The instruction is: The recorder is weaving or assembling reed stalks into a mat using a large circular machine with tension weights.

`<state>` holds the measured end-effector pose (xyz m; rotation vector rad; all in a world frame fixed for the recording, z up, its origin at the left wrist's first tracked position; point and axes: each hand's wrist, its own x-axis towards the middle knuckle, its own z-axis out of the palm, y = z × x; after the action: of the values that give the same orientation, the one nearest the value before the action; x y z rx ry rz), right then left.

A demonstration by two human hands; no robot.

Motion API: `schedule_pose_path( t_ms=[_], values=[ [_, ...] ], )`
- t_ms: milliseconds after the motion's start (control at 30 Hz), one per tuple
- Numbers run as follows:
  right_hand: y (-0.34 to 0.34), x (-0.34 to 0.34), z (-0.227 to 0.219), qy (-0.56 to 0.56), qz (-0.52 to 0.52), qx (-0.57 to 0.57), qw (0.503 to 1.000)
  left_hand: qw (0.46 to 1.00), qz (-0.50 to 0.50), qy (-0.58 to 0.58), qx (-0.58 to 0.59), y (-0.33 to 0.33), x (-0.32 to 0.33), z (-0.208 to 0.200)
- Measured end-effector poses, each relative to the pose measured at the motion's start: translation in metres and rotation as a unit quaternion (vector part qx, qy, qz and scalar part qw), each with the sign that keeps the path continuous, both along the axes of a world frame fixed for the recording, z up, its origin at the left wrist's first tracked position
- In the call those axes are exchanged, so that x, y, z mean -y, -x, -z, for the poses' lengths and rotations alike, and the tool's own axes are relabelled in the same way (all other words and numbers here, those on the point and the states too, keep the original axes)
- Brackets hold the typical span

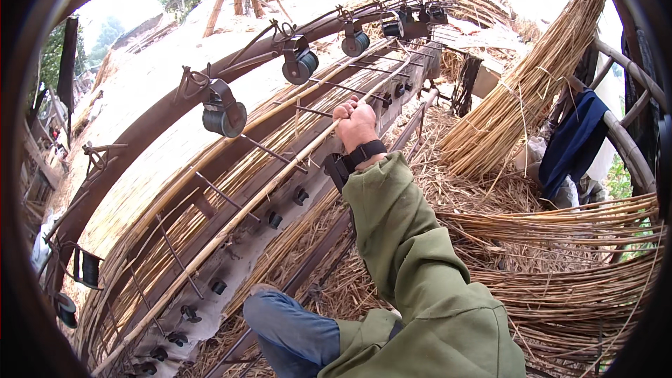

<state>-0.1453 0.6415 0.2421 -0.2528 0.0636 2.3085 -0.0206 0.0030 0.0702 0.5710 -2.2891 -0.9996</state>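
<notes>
My right hand point(355, 124), in an olive sleeve with a black strap at the wrist, is closed around a long, straight, pale reed stalk point(255, 199). The stalk runs aslant from the lower left toward the upper middle, across the metal rods point(227, 196) of a reed-weaving frame. Beneath it lies a partly woven mat of reeds point(182, 185). Thread spools point(225, 117) hang along the frame's curved rusty beam point(133, 129). My left hand does not show. A bent blue-denim knee point(287, 329) is at the bottom, with a small tan patch beyond it that I cannot make out.
A thick sheaf of reeds point(521, 91) leans at the right. Below it, more long reeds point(560, 287) lie in layers over loose straw point(427, 182). Dark blue cloth point(574, 140) hangs on a wooden rail point(628, 147). Small dark spools point(274, 220) line the lower bar.
</notes>
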Motion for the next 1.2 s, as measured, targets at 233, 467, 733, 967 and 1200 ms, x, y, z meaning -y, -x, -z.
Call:
schedule_pose_path(
  t_ms=[233, 467, 733, 967, 1200],
  values=[
    [0.01, -0.012, 0.016, -0.18, -0.099, 0.253, 0.945, 1.0, -0.006, 0.002, 0.002, 0.003, -0.002, 0.002],
    [0.02, -0.031, 0.016, -0.214, -0.112, 0.161, 0.957, 1.0, 0.013, 0.002, 0.005, 0.01, -0.009, 0.0],
    [-0.004, 0.055, 0.027, -0.346, -0.231, 0.281, 0.865, 1.0, 0.004, 0.001, 0.007, 0.007, -0.004, 0.003],
    [-0.03, 0.108, 0.025, -0.256, -0.116, 0.201, 0.938, 1.0, 0.003, -0.002, 0.008, 0.008, -0.001, 0.005],
    [-0.034, 0.144, 0.024, -0.285, -0.084, 0.14, 0.945, 1.0, 0.0, -0.002, 0.01, 0.006, 0.005, 0.005]
  ],
)
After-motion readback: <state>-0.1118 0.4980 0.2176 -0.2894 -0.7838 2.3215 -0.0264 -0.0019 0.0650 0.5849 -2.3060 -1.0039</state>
